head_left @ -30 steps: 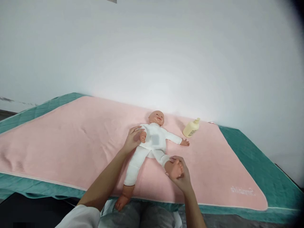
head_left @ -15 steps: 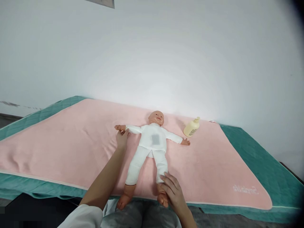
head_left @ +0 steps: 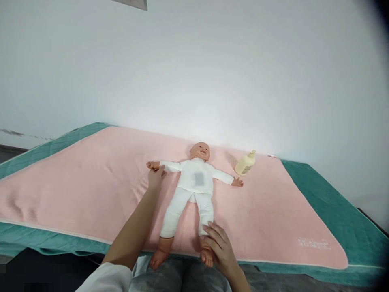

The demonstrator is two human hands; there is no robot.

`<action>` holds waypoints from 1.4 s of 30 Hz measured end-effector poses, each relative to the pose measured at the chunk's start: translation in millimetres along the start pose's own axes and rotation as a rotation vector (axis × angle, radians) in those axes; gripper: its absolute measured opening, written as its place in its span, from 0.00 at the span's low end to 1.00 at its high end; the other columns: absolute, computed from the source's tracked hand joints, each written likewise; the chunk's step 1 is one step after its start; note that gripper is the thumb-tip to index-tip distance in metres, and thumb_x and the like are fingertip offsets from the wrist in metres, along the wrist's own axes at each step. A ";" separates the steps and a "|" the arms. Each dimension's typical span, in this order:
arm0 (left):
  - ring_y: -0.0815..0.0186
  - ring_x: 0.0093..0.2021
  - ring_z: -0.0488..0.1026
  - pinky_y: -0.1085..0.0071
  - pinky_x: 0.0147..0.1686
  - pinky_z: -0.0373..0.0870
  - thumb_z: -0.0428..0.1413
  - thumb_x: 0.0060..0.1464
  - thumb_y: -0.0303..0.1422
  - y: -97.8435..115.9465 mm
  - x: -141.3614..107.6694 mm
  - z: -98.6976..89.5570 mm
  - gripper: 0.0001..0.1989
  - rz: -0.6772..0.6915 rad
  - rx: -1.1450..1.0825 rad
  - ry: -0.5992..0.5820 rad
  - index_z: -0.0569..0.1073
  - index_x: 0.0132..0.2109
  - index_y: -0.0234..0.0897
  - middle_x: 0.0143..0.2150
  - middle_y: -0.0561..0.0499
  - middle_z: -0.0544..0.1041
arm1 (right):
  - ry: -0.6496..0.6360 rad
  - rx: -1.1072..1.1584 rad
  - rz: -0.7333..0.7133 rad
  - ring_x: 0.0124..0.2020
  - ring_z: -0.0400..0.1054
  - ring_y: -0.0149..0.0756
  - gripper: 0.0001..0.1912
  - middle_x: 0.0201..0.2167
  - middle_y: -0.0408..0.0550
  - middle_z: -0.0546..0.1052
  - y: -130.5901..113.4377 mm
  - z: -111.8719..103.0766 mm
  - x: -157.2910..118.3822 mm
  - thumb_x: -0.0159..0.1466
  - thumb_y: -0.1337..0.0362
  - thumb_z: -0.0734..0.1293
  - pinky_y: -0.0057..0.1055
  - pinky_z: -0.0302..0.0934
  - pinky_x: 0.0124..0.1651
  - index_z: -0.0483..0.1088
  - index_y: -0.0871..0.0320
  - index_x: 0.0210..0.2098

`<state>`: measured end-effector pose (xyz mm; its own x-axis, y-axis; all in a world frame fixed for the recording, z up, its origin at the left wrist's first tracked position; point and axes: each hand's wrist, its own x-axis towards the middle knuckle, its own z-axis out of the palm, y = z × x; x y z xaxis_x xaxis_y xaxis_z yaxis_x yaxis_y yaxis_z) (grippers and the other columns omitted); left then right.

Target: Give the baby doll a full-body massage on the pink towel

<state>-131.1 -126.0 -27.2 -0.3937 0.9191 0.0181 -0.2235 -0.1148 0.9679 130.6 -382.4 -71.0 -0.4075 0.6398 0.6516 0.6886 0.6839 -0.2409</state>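
A baby doll [head_left: 187,207] in a white top and trousers lies on its back, arms spread and feet over the near edge. My left hand [head_left: 156,176] is closed at the doll's wrist on the left, with fingers at the sleeve cuff; the grip is partly hidden. Around the lower leg on the right, my right hand [head_left: 220,245] is curled, its fingers lying over the trouser hem and ankle. A grey square patch [head_left: 199,178] shows on the doll's chest.
Under the doll is a pink blanket [head_left: 267,219] over a green quilted bed cover [head_left: 331,194]. A pale yellow pump bottle [head_left: 244,164] stands by the doll's far hand. The white wall [head_left: 194,73] rises behind the bed.
My right hand and the doll's lower leg under it have shifted slightly left. My left hand stays at the doll's wrist, almost unmoved.
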 end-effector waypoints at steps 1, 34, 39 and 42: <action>0.63 0.32 0.73 0.63 0.34 0.74 0.59 0.50 0.30 1.3 -1.2 1.1 0.08 -0.032 0.010 -0.017 0.66 0.34 0.34 0.30 0.49 0.72 | 0.018 0.044 0.027 0.61 0.63 0.44 0.16 0.53 0.53 0.75 1.0 0.8 -0.2 0.64 0.65 0.66 0.46 0.65 0.58 0.69 0.55 0.51; 0.57 0.65 0.59 0.54 0.61 0.62 0.46 0.60 0.25 3.8 -43.1 16.9 0.26 1.021 0.545 -0.725 0.61 0.65 0.43 0.65 0.43 0.61 | 0.131 0.790 0.674 0.41 0.69 0.39 0.21 0.36 0.46 0.76 101.6 27.9 188.3 0.64 0.47 0.60 0.33 0.61 0.45 0.73 0.57 0.38; 0.58 0.61 0.62 0.52 0.59 0.63 0.48 0.58 0.25 2.8 -38.7 16.3 0.23 1.052 0.549 -0.711 0.69 0.59 0.46 0.60 0.47 0.68 | 0.116 0.624 0.722 0.36 0.65 0.38 0.23 0.29 0.46 0.73 107.6 25.4 189.6 0.63 0.46 0.61 0.33 0.58 0.43 0.70 0.58 0.26; 0.58 0.60 0.63 0.51 0.58 0.63 0.49 0.57 0.25 2.7 -37.1 15.9 0.21 1.068 0.526 -0.716 0.73 0.55 0.47 0.59 0.48 0.70 | 0.080 0.604 0.708 0.34 0.64 0.37 0.23 0.27 0.45 0.71 112.2 25.1 192.1 0.62 0.46 0.60 0.33 0.58 0.42 0.68 0.57 0.22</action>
<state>-102.9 -154.5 -21.3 0.4142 0.4861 0.7695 0.3138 -0.8699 0.3806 114.5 -174.0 9.1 0.0464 0.9666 0.2520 0.3234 0.2242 -0.9193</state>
